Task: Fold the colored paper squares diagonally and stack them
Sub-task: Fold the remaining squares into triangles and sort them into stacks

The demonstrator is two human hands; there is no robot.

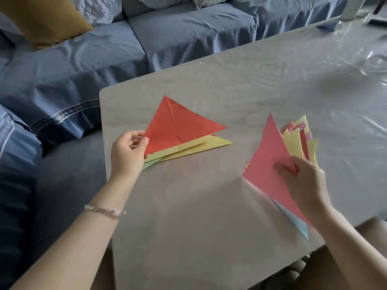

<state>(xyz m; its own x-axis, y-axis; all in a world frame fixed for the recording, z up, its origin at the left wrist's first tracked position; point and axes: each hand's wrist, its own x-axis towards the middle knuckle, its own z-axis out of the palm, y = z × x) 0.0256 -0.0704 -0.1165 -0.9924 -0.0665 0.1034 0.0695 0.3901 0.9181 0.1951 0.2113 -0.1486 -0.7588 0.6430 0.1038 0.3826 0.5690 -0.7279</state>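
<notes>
A red paper folded into a triangle (178, 124) lies on top of a small stack of folded yellow and green triangles (188, 149) at the table's left side. My left hand (128, 153) pinches the red triangle's near-left corner. To the right, my right hand (301, 174) grips a pink paper sheet (270, 160) and lifts it tilted off a fanned pile of yellow and pink paper squares (301, 139). A light blue sheet (299, 225) shows beneath the pink one near the table's front edge.
The grey table (209, 206) is covered with clear, wrinkled plastic film. A blue-covered sofa (83, 59) runs along its left and far sides, with a mustard cushion (46, 19) at the back left. A white upright post (354, 7) stands at the far right.
</notes>
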